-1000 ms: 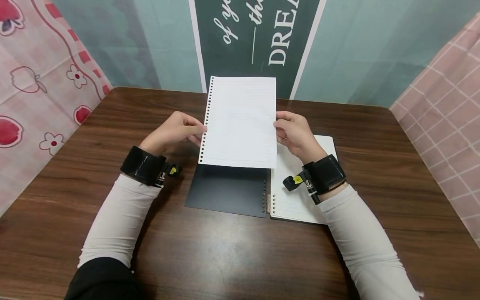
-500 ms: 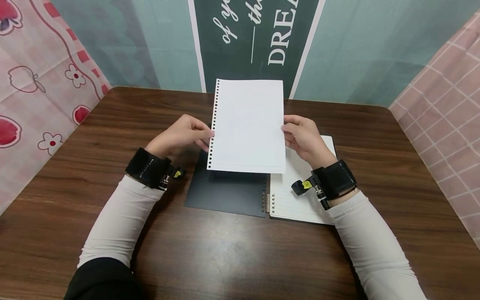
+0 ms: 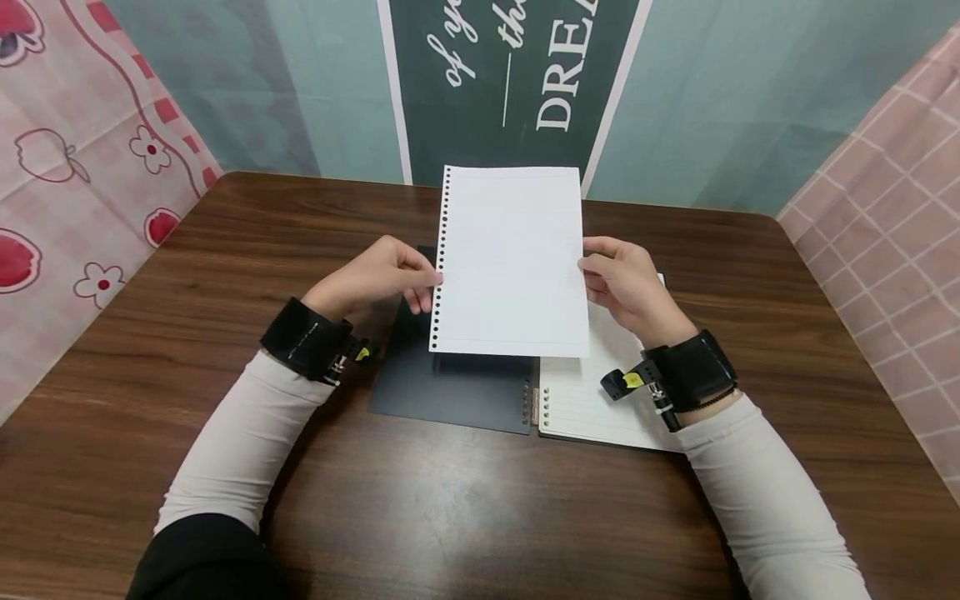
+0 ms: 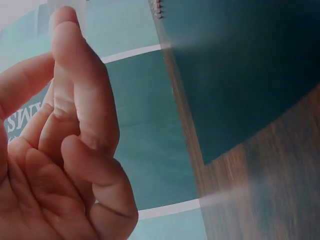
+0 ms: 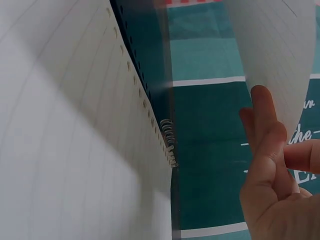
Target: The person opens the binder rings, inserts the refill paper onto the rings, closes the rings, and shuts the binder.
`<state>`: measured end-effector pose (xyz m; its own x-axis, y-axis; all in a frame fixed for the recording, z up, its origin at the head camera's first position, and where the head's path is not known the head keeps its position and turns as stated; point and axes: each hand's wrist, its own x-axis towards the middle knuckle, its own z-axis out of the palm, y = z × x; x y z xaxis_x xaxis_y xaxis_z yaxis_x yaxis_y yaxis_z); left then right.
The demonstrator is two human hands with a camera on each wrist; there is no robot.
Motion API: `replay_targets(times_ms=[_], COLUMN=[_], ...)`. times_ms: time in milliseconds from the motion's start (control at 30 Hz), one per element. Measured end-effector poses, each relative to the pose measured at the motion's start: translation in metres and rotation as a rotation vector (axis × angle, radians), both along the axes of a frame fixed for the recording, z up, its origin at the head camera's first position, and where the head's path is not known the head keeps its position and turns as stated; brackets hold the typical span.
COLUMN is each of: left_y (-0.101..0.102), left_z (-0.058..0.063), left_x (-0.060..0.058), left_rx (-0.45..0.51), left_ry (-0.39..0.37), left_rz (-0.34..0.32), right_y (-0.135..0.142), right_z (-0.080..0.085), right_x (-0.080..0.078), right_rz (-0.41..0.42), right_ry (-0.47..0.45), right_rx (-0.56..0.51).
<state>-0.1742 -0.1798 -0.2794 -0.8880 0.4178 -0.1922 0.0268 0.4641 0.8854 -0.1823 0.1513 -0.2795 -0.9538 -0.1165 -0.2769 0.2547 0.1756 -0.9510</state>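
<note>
A white lined loose-leaf sheet [image 3: 510,258] with punched holes down its left edge is held up in the head view, raised over an open ring binder notebook. My left hand [image 3: 382,279] pinches the punched edge between thumb and fingers. At the opposite edge, my right hand [image 3: 626,283] pinches the sheet; in the right wrist view the sheet [image 5: 275,55] curves up from those fingers. Below lie the notebook's dark cover [image 3: 450,396] on the left and its stack of lined pages [image 3: 600,408] on the right. The sheet hides the upper part of the binding.
The notebook rests on a dark wooden table [image 3: 375,508]. Behind the table hangs a teal cloth [image 3: 750,108] with white lettering. A pink patterned cloth [image 3: 60,167] borders the left side, and a pink tile-patterned cloth [image 3: 892,217] the right. The notebook's metal rings [image 5: 169,142] show in the right wrist view.
Both hands have carried the sheet to the right and slightly toward me, so it now overlaps more of the notebook's right-hand pages. The notebook has stayed in place.
</note>
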Motion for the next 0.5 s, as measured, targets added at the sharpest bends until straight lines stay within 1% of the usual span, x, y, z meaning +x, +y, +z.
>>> replay_targets(times_ms=[167, 367, 500], left_y=[0.005, 0.012, 0.017], left_z=[-0.002, -0.002, -0.002], left_x=[0.001, 0.003, 0.004], left_rx=[-0.008, 0.022, 0.032], left_ry=[0.01, 0.029, 0.031], left_rz=[-0.047, -0.094, -0.112], right_y=[0.009, 0.016, 0.021], right_z=[0.001, 0.002, 0.003], right_x=[0.004, 0.008, 0.01], right_rz=[0.018, 0.005, 0.009], right_ry=[0.002, 0.02, 0.027], right_rx=[-0.045, 0.019, 0.019])
